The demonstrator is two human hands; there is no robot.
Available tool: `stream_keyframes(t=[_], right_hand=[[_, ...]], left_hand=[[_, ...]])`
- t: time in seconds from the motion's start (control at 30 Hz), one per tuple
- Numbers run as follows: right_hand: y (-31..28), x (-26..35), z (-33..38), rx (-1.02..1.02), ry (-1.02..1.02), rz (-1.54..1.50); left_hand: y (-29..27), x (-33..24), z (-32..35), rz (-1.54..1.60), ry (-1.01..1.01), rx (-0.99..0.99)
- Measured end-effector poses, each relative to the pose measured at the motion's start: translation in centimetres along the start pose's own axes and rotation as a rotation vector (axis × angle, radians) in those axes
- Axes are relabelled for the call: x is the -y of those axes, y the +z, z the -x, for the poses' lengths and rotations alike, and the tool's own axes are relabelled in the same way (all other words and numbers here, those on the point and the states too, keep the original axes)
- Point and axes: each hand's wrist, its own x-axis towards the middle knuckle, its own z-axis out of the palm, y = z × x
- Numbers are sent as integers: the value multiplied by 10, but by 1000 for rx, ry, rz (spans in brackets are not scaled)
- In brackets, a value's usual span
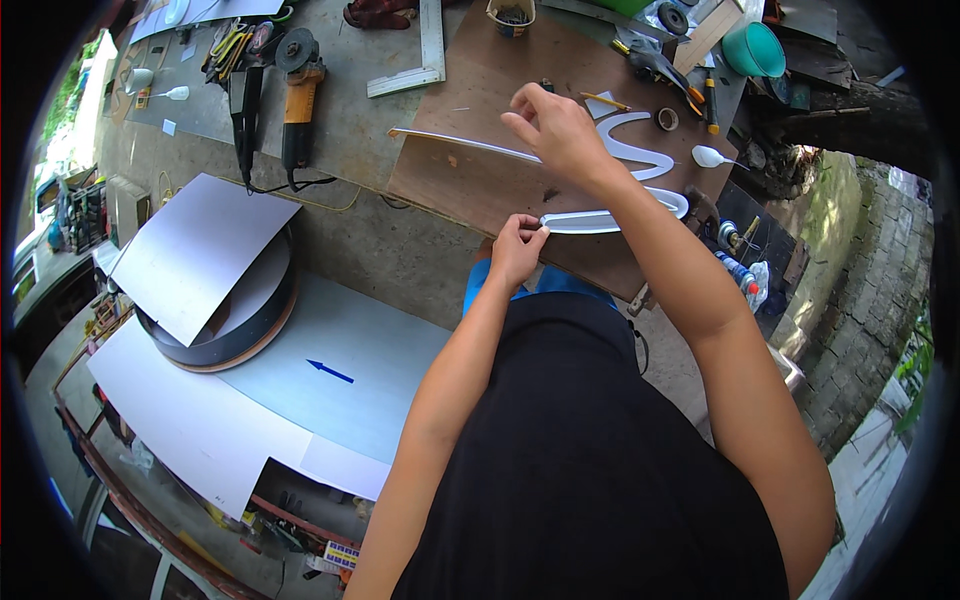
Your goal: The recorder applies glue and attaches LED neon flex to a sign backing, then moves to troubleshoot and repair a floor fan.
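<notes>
A white, looping cut-out shape [585, 222] with a raised rim along its lower loop lies on the brown board [470, 190] in front of me. My left hand [517, 250] pinches its rounded left end between thumb and fingertips, at the board's near edge. Above the shape hovers my right hand [557, 132], its thumb and index finger apart and nothing visible between them. The other fingers are partly hidden. A long thin white strip [465, 143] runs across the board from the left and passes out of sight beneath my right hand.
An orange angle grinder [299, 100] and white angled frame piece [432, 50] lie at the far left. Pencil [607, 101], tape roll [667, 120], pliers [665, 72], screwdriver [711, 105] and green cup [753, 50] sit far right. White sheets [200, 425] and a round dark-rimmed form [270, 310] stand left.
</notes>
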Motion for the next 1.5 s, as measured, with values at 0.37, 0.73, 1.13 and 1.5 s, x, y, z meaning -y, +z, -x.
stream_keyframes(t=[0.37, 0.73, 1.13, 1.5], right_hand=[[28, -48, 208, 185, 988, -834], [6, -51, 200, -88, 142, 109], [18, -50, 176, 331, 466, 31], [28, -57, 180, 243, 527, -120]], left_hand=[[3, 1, -3, -17, -23, 22], [5, -2, -1, 9, -23, 44], [5, -2, -1, 26, -51, 35], [5, -2, 0, 24, -36, 26]])
